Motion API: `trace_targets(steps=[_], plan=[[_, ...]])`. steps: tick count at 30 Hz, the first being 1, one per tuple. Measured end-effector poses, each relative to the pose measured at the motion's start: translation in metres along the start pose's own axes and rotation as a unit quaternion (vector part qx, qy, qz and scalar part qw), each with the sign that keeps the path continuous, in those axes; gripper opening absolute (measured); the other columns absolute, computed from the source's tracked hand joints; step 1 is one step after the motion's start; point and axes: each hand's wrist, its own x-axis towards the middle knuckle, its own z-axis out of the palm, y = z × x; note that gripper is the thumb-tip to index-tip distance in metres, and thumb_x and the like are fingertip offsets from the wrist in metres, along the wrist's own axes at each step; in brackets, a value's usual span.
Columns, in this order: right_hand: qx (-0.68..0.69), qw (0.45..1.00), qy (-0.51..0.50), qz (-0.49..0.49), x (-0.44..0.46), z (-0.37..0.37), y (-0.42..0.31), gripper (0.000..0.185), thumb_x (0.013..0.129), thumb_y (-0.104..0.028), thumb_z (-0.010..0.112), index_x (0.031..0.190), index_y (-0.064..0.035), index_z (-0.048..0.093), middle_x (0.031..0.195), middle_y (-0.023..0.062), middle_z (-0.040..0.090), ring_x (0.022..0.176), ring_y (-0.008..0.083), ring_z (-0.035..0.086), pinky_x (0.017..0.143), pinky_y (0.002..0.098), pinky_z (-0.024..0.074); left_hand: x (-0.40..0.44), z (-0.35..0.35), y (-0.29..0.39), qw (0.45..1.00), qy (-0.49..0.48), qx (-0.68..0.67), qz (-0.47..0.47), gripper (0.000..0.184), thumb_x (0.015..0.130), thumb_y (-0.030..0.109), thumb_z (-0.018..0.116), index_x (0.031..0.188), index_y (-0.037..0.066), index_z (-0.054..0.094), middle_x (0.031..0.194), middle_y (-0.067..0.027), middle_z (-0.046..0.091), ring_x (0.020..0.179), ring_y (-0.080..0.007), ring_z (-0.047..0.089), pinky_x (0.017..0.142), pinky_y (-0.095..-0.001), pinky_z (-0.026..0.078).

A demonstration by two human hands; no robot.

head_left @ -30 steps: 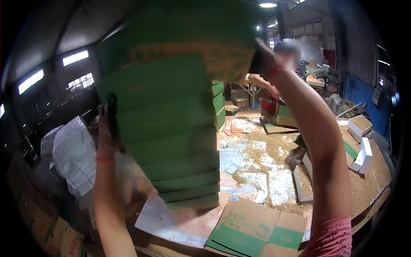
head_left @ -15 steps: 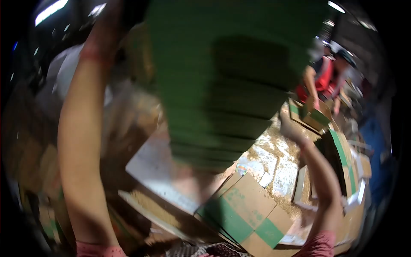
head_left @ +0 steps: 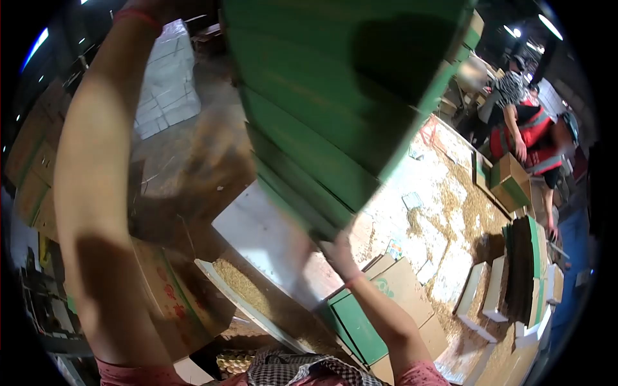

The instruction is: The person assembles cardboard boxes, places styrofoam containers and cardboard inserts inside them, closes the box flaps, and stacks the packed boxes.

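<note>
A large stack of green flattened cardboard boxes (head_left: 302,96) fills the upper middle of the head view, tilted and raised above the table. My right hand (head_left: 341,257) grips its lower corner, fingers closed round the edge. My left hand (head_left: 158,8) is at the top edge of the view, beside the stack's upper left; its fingers are dark and cut off, so its grip is hidden. Under my right forearm lies a brown and green cardboard box (head_left: 386,302).
The white worktable (head_left: 444,238) carries scattered brown grains. White trays (head_left: 476,293) and another stack of cardboard (head_left: 524,270) stand at the right. Two people, one in a red vest (head_left: 528,138), work behind an open carton (head_left: 508,183). White wrapped bundles (head_left: 168,83) stand far left.
My right hand has moved left and down from the stack's right side to its lower corner. The stack has tilted, and the view has shifted, showing more table.
</note>
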Motion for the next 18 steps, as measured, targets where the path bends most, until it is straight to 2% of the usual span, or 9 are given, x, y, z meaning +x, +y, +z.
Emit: trace_targets(steps=[2,6,7,10,13,14,15,17,18], plan=[[0.043,0.996,0.075,0.034,0.017,0.034,-0.007,0.091,0.077,-0.019,0.073,0.145,0.0041,0.018,0.146,0.0271,0.025,0.137,0.0397,0.02,0.116,0.0413,0.0087,-0.02,0.003,0.004,0.984,-0.032,0.171,-0.021,0.046,0.102,0.03,0.04,0.138,0.002,0.042,0.131,-0.0069,0.05,0.119,-0.0167,0.047,0.104,-0.0311,0.037],[-0.032,0.998,0.021,0.054,0.057,0.061,0.008,0.098,0.076,-0.024,0.075,0.146,0.0056,0.013,0.148,0.0312,0.015,0.139,0.0415,0.015,0.117,0.043,0.0054,-0.047,0.018,0.004,0.913,-0.088,0.398,0.0,0.048,0.102,0.03,0.038,0.141,0.002,0.038,0.137,-0.0097,0.044,0.126,-0.0197,0.042,0.107,-0.0328,0.033],[-0.039,0.996,0.018,0.075,0.065,0.065,0.009,0.112,0.072,-0.033,0.078,0.144,0.0082,0.003,0.149,0.0343,0.009,0.139,0.0462,0.01,0.117,0.0438,0.01,-0.051,0.024,0.003,0.891,-0.099,0.443,0.015,0.048,0.102,0.03,0.037,0.141,0.002,0.037,0.138,-0.0104,0.043,0.127,-0.0205,0.04,0.108,-0.0333,0.032],[-0.03,0.991,0.026,0.127,0.075,0.078,0.008,0.132,0.067,-0.046,0.081,0.143,0.0103,-0.012,0.15,0.0367,0.0,0.14,0.0496,0.004,0.116,0.045,0.0176,-0.053,0.045,-0.002,0.829,-0.105,0.544,0.075,0.049,0.102,0.029,0.035,0.143,0.001,0.033,0.143,-0.0124,0.038,0.132,-0.0228,0.036,0.111,-0.0346,0.028],[-0.054,0.983,-0.055,0.166,0.081,0.063,0.008,0.137,0.065,-0.05,0.081,0.143,0.0096,-0.015,0.151,0.035,-0.004,0.142,0.0476,0.001,0.116,0.0418,0.017,-0.059,0.067,-0.004,0.783,-0.082,0.602,0.134,0.051,0.102,0.029,0.033,0.145,0.001,0.03,0.148,-0.0145,0.033,0.137,-0.025,0.031,0.113,-0.0359,0.025],[0.059,0.979,-0.096,0.168,0.078,0.047,0.016,0.14,0.064,-0.051,0.081,0.143,0.0073,-0.018,0.151,0.0357,0.003,0.142,0.0439,0.008,0.116,0.039,0.0187,-0.062,0.075,-0.004,0.776,-0.064,0.61,0.149,0.052,0.102,0.029,0.033,0.146,0.001,0.029,0.15,-0.0152,0.032,0.139,-0.0258,0.03,0.114,-0.0364,0.024],[0.094,0.969,-0.165,0.155,0.072,0.01,0.01,0.132,0.065,-0.051,0.08,0.147,0.0047,-0.008,0.15,0.0337,0.015,0.142,0.0399,0.019,0.115,0.0372,0.0214,-0.067,0.084,-0.003,0.779,-0.037,0.607,0.152,0.052,0.103,0.029,0.032,0.146,0.001,0.028,0.151,-0.0159,0.03,0.14,-0.0265,0.029,0.115,-0.0368,0.022],[0.124,0.939,-0.25,0.203,0.041,-0.07,-0.019,0.116,0.07,-0.051,0.076,0.149,0.0023,0.01,0.149,0.0306,0.025,0.14,0.0375,0.026,0.115,0.0381,0.0232,-0.084,0.117,-0.001,0.818,0.016,0.561,0.127,0.052,0.103,0.029,0.031,0.147,0.002,0.027,0.152,-0.0151,0.028,0.141,-0.0297,0.027,0.115,-0.0393,0.022],[0.072,0.982,-0.138,0.107,0.013,-0.077,0.014,0.095,0.077,-0.05,0.07,0.145,0.0016,0.027,0.15,0.0256,0.027,0.14,0.0374,0.027,0.114,0.0392,0.0243,-0.09,0.164,0.025,0.903,0.071,0.421,0.049,0.054,0.099,0.025,0.042,0.145,-0.001,0.028,0.149,-0.0191,0.032,0.136,-0.03,0.032,0.112,-0.0372,0.025]])
